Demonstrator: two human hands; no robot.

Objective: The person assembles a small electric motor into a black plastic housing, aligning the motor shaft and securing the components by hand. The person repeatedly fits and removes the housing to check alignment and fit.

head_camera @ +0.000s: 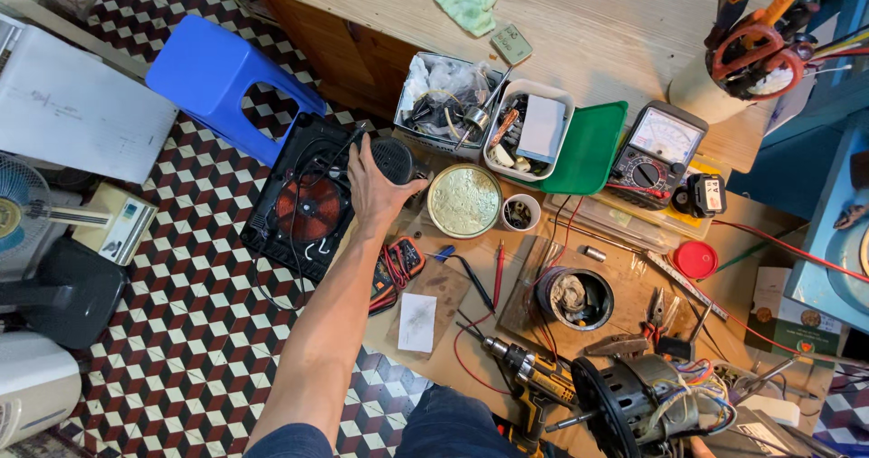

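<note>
Head view, looking straight down past my own knees: my left hand [378,179] is stretched out across the low work board [471,349], fingers wrapped round a black cylindrical part [395,160], possibly a small motor or a handle end, I cannot tell which. The grip looks firm, palm down, with the thumb side toward me. That part sits at the far edge of the board, just beside the exposed induction cooker base [303,200] with its copper coil, which lies on the tiled floor [181,331] to the left of the hand; a black cord [294,232] loops over it.

Just right of the hand is a round tin lid with pale residue [463,201], and next to that a small white cup [520,212], both within easy reach, I judge, for dipping or picking. Beyond the fingers stand two open parts boxes [489,114] against the wooden table [588,23]. Near my forearm lie a small red-and-black multimeter [395,268] and a red probe [498,272].

My right hand is not clearly in view; only a sliver of skin shows at the bottom edge near the fan motor [638,404] and the yellow cordless drill [534,376], so I cannot tell whether it holds anything. An analogue meter [658,147] rests well to the right.
</note>
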